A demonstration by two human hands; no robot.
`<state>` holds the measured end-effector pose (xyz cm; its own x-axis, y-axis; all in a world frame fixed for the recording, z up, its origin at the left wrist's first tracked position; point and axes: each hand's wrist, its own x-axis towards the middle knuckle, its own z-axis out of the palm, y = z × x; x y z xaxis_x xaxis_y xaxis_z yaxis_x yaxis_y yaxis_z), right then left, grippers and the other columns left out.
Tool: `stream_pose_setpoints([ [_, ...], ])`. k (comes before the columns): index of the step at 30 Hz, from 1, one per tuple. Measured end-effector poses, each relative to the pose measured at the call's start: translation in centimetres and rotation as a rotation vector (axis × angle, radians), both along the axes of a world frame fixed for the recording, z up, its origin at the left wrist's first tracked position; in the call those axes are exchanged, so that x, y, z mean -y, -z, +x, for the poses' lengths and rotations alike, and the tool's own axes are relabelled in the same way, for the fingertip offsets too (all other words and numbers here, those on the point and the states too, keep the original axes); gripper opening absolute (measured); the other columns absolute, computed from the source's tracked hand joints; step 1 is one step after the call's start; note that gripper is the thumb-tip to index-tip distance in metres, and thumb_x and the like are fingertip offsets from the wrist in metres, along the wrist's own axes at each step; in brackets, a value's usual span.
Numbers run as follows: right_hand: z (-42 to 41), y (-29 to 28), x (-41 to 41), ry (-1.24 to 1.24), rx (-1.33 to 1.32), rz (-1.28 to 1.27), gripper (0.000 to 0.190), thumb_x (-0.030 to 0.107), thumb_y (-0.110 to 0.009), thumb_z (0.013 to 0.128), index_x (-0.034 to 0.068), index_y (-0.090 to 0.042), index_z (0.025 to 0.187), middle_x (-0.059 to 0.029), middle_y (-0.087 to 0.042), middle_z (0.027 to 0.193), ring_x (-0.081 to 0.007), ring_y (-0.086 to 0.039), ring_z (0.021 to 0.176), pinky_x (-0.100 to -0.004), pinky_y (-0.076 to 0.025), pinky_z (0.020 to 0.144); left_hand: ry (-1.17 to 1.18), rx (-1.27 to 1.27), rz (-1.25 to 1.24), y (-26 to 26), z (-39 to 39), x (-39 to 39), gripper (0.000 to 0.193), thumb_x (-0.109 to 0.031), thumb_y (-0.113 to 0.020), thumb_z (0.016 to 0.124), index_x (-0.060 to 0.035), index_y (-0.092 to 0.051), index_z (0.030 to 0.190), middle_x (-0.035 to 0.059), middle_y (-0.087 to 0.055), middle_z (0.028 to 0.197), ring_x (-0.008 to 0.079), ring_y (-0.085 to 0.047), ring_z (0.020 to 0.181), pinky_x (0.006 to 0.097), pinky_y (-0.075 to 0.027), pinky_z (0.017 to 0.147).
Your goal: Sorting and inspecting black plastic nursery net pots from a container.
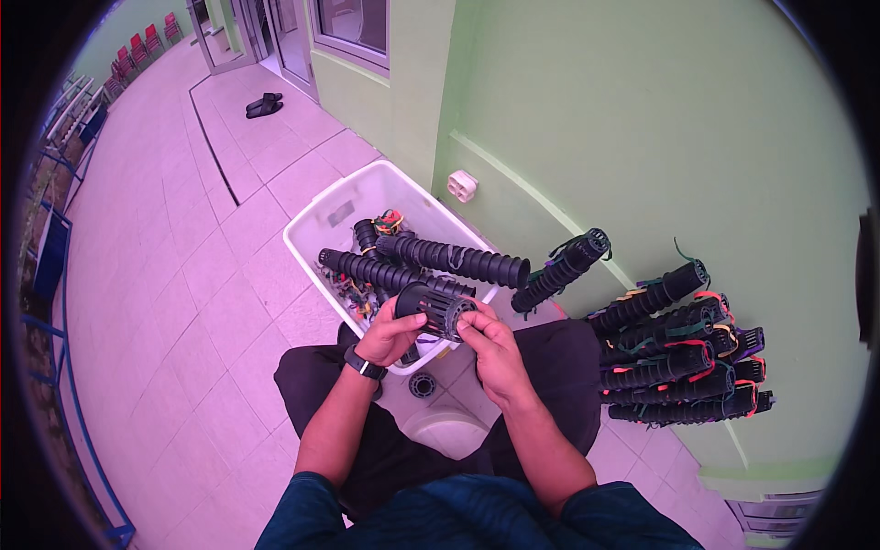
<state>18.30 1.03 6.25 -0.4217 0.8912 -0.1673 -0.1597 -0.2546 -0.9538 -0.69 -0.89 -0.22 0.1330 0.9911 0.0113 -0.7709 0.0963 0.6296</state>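
My left hand (393,335), with a dark watch on its wrist, holds a black slotted plastic net cup (433,311) by its side. The fingers of my right hand (487,337) pinch the cup's slotted end. Just beyond is a white plastic tub (313,206), its near rim partly hidden by my hands. Long stacks of nested black cups (460,263) lie in and across the tub. Tangled strips of red, green and yellow material (390,221) are in it too. A single black cup (422,385) stands on the floor between my legs.
More stacked black cups (660,364), with coloured strips, stand at the right by the green wall. Another stack (560,269) leans near the tub's right side. Black sandals (265,105) lie on the tiles. A white wall socket (462,185) is behind the tub; blue metal frames (62,330) line the left.
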Motion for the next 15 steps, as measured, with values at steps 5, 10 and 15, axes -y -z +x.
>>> stream_pose_setpoints([
  [5, 0.0, 0.0, 0.3, 0.009, 0.043, 0.123, 0.009, 0.008, -0.066, 0.091, 0.0, -0.068, 0.094, -0.0086, -0.048, 0.137, -0.0164, -0.048, 0.123, -0.0306, -0.034, 0.107, -0.062, -0.071, 0.008, -0.3, 0.5, -0.4, 0.045, -0.003, -0.068, 0.087, 0.001, -0.052, 0.129, 0.0089, -0.064, 0.117, 0.0174, -0.061, 0.11, 0.0371, -0.047, 0.1],
  [10, 0.2, 0.3, 0.4, 0.131, 0.25, 0.366, 0.022, 0.011, -0.079, 0.078, 0.0, -0.069, 0.095, -0.0166, -0.05, 0.138, -0.0282, -0.05, 0.127, -0.0392, -0.037, 0.107, -0.267, -0.38, 0.005, -0.1, 1.9, -0.9, 0.053, -0.01, -0.074, 0.086, -0.0006, -0.049, 0.131, 0.0085, -0.062, 0.12, 0.0162, -0.059, 0.108, 0.0339, -0.046, 0.099],
  [15, -0.1, 2.3, 0.2, 0.364, 0.596, 0.678, 0.022, 0.011, -0.077, 0.076, 0.003, -0.069, 0.095, -0.0178, -0.049, 0.138, -0.0374, -0.047, 0.127, -0.0479, -0.033, 0.107, -0.585, -1.089, 0.19, -0.4, 3.4, 0.1, 0.024, -0.012, -0.082, 0.076, -0.0022, -0.067, 0.092, 0.0063, -0.067, 0.088, 0.0186, -0.061, 0.088, 0.0325, -0.047, 0.084],
])
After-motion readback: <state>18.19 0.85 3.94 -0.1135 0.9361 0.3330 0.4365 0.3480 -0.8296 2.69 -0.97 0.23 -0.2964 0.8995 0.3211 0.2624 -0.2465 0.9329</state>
